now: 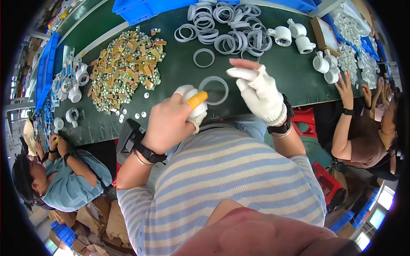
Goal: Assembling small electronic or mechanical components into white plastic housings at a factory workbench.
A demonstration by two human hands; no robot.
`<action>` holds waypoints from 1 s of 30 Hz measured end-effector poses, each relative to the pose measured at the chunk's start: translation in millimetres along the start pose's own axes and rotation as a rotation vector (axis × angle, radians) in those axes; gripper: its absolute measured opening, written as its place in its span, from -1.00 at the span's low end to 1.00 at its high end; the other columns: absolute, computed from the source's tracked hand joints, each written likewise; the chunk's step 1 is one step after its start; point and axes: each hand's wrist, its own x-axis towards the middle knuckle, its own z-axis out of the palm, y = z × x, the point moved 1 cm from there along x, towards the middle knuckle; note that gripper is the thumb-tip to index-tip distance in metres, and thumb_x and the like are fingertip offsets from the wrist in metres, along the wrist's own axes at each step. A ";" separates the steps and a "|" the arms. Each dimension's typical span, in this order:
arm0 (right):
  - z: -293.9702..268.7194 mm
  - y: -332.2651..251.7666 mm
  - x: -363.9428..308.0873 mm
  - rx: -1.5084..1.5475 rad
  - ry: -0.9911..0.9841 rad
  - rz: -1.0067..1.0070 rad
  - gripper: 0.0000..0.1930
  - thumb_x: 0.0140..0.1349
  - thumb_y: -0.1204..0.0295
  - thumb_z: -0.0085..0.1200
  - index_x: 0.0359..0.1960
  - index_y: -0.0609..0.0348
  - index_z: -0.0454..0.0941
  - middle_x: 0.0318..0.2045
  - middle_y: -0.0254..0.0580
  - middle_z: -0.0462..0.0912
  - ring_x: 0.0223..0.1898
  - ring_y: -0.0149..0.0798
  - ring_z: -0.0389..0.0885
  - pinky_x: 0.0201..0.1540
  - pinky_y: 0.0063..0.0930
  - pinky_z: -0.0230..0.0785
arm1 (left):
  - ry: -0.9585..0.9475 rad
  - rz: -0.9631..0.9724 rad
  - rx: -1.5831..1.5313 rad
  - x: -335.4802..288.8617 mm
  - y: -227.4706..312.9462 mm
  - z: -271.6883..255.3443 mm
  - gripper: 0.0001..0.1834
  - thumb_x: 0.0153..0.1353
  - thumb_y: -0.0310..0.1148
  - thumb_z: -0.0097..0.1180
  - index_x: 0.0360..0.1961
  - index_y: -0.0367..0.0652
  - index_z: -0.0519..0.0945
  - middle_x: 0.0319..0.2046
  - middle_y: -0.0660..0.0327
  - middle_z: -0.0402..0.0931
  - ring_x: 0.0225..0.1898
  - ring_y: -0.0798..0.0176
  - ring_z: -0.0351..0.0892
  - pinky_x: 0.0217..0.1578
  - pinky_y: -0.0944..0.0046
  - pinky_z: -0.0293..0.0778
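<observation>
My left hand (168,121) is closed around a white round plastic part (197,104), partly covered by the fingers. It wears a yellow finger cot (197,99). Just past it is a translucent pale ring (214,90); whether the hand touches it I cannot tell. In a white glove with one bare finger showing, my right hand (261,91) is held above the table to the right of that ring. Its front fingers stretch leftward, the others curl, and nothing shows in its grasp. A single pale ring (203,58) lies farther back on the green table (179,72).
Small circuit boards (128,68) are heaped at left, near several white discs (137,115). Pale rings (226,30) pile up at the back. White lamp-like housings (282,36) stand at right, beside a cardboard box (324,36). Co-workers sit at left (72,179) and right (363,136).
</observation>
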 end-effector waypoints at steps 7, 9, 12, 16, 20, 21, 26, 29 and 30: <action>8.0 -17.6 9.2 -0.267 -0.179 -0.229 -0.61 0.10 0.39 0.41 0.00 0.01 0.64 -0.05 -0.21 0.73 -0.17 -0.05 0.63 -0.05 -0.20 0.48 | 0.019 -0.088 0.138 10.2 -1.5 3.2 -0.45 0.04 -0.36 0.38 0.14 0.00 0.66 0.01 0.06 0.60 -0.34 0.09 0.70 -0.33 0.10 0.65; 7.7 -10.8 5.0 -0.200 -0.042 -0.221 -0.65 0.16 0.39 0.39 -0.03 0.06 0.62 -0.22 -0.21 0.70 -0.20 -0.05 0.65 -0.07 -0.28 0.48 | 0.133 -0.170 -0.272 13.5 -1.9 8.1 -0.40 0.16 -0.32 0.36 0.26 -0.04 0.56 0.02 0.12 0.61 -0.28 0.15 0.72 -0.26 0.13 0.66; 1.8 -15.3 -3.7 0.786 -0.053 0.266 -0.78 0.32 0.44 0.30 -0.08 0.21 0.58 -0.23 -0.11 0.67 -0.23 -0.17 0.71 -0.09 -0.28 0.54 | 0.062 -0.537 -1.508 10.8 -20.8 16.5 -0.24 0.44 -0.28 0.20 0.57 0.02 0.14 0.19 0.14 0.54 0.13 0.11 0.63 0.18 0.03 0.58; 16.2 -31.2 13.8 1.009 -0.256 0.477 -0.78 0.40 0.45 0.21 -0.05 0.37 0.61 -0.23 -0.18 0.74 -0.21 -0.37 0.70 -0.04 -0.51 0.55 | 0.098 -0.185 -2.116 11.7 -3.7 39.4 -0.03 0.40 -0.03 0.24 0.63 0.15 -0.10 0.39 0.10 0.27 0.30 -0.05 0.49 0.25 -0.15 0.53; 13.7 -26.5 8.9 0.531 -0.176 0.204 -0.78 0.33 0.45 0.30 -0.06 0.23 0.61 -0.17 -0.15 0.71 -0.18 -0.29 0.69 -0.08 -0.39 0.52 | 0.129 -0.294 -1.972 7.5 3.4 41.7 0.16 0.23 -0.50 0.37 0.64 0.19 -0.20 0.39 0.14 0.24 0.32 0.01 0.46 0.24 -0.08 0.54; 15.0 -26.1 8.1 0.537 -0.185 0.209 -0.78 0.33 0.45 0.30 -0.06 0.23 0.61 -0.17 -0.15 0.71 -0.18 -0.29 0.69 -0.08 -0.39 0.52 | 0.125 -0.288 -1.944 6.1 3.4 43.2 0.24 0.16 -0.64 0.38 0.64 0.19 -0.21 0.38 0.15 0.24 0.33 0.03 0.45 0.23 -0.05 0.55; 12.6 -36.7 11.4 0.373 -0.144 0.093 -0.77 0.29 0.40 0.36 -0.08 0.15 0.64 -0.19 -0.15 0.72 -0.22 -0.23 0.69 -0.14 -0.40 0.51 | 0.135 -0.277 -1.836 6.7 4.2 43.1 0.26 0.14 -0.73 0.36 0.64 0.18 -0.23 0.40 0.16 0.23 0.35 0.08 0.41 0.22 -0.01 0.56; 9.5 -36.9 11.2 0.343 -0.144 0.103 -0.77 0.30 0.39 0.35 -0.08 0.14 0.63 -0.21 -0.15 0.73 -0.24 -0.24 0.69 -0.15 -0.40 0.51 | 0.146 -0.327 -1.838 6.0 5.4 42.5 0.27 0.13 -0.72 0.38 0.64 0.17 -0.22 0.39 0.15 0.23 0.35 0.09 0.40 0.21 0.03 0.56; 10.9 -36.1 10.7 0.344 -0.146 0.105 -0.77 0.30 0.39 0.35 -0.08 0.14 0.63 -0.21 -0.15 0.73 -0.24 -0.24 0.69 -0.15 -0.40 0.51 | 0.147 -0.330 -1.839 5.2 5.2 43.8 0.27 0.13 -0.72 0.38 0.64 0.17 -0.22 0.39 0.15 0.23 0.35 0.09 0.40 0.21 0.03 0.56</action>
